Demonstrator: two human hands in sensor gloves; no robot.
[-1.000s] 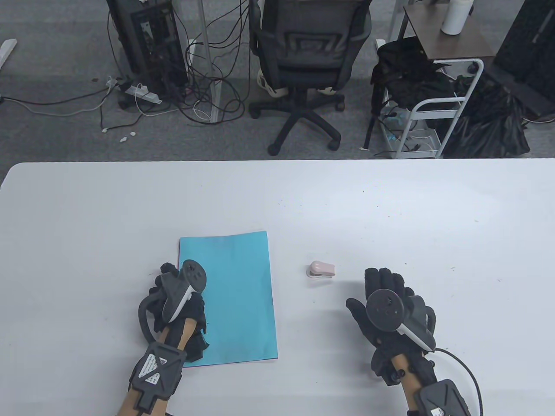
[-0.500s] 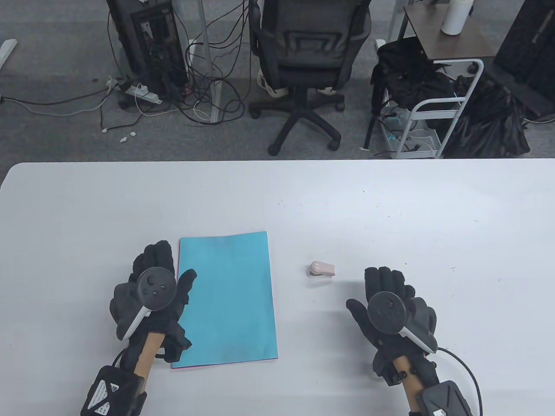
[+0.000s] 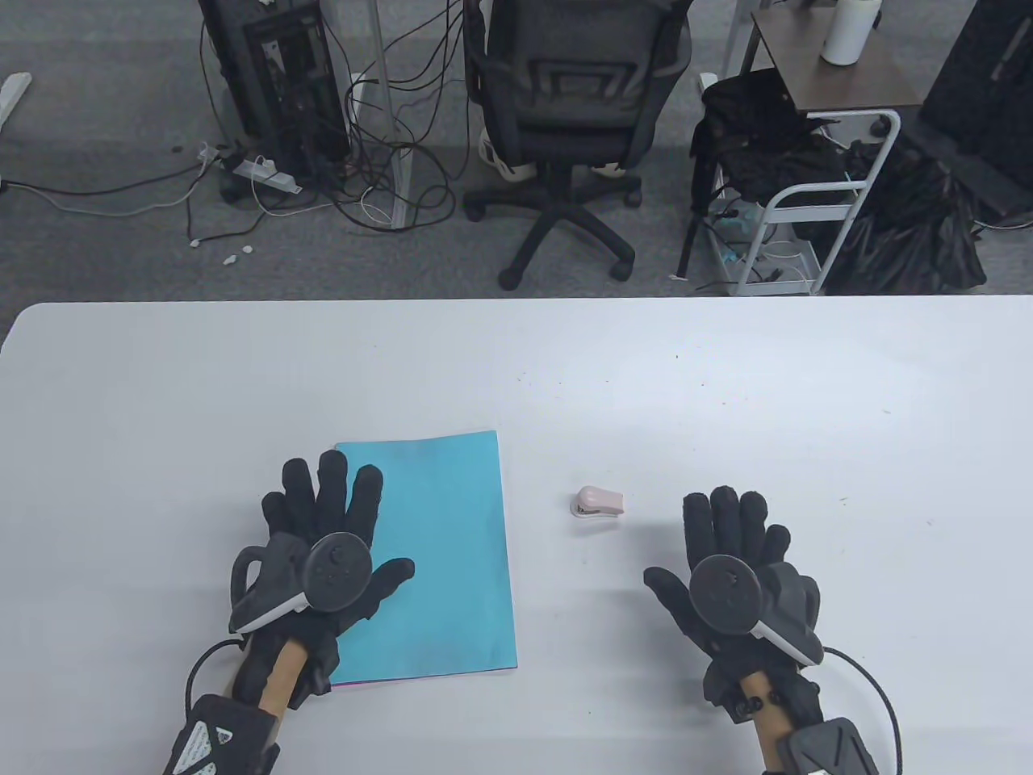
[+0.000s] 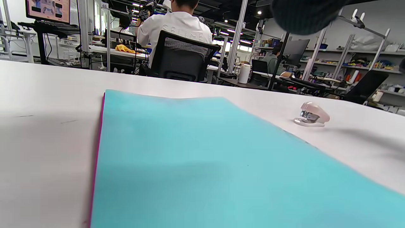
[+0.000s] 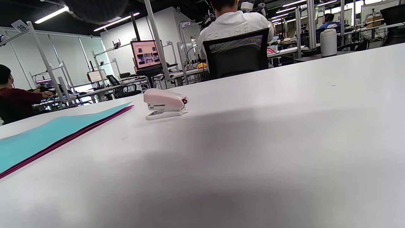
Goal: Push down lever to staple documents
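A stack of papers with a light blue top sheet point(image 3: 440, 557) lies on the white table point(image 3: 726, 387); a magenta sheet edge shows beneath it in the left wrist view point(image 4: 196, 158). A small pink stapler point(image 3: 598, 501) lies to the right of the stack, its mouth pointing left; it also shows in the left wrist view point(image 4: 311, 114) and the right wrist view point(image 5: 165, 103). My left hand point(image 3: 335, 525) lies flat and spread over the stack's left edge. My right hand point(image 3: 726, 557) lies flat and open on the table, right of and nearer than the stapler, holding nothing.
An office chair point(image 3: 565, 121), a computer tower with cables point(image 3: 274, 81) and a white cart point(image 3: 807, 202) stand on the floor beyond the table's far edge. Bare table surface surrounds the stack and stapler.
My left hand turned from on its side over the stack's left part to palm-down, shifted left, then spread its fingers flat on the stack's left edge. My right hand straightened its fingers slightly.
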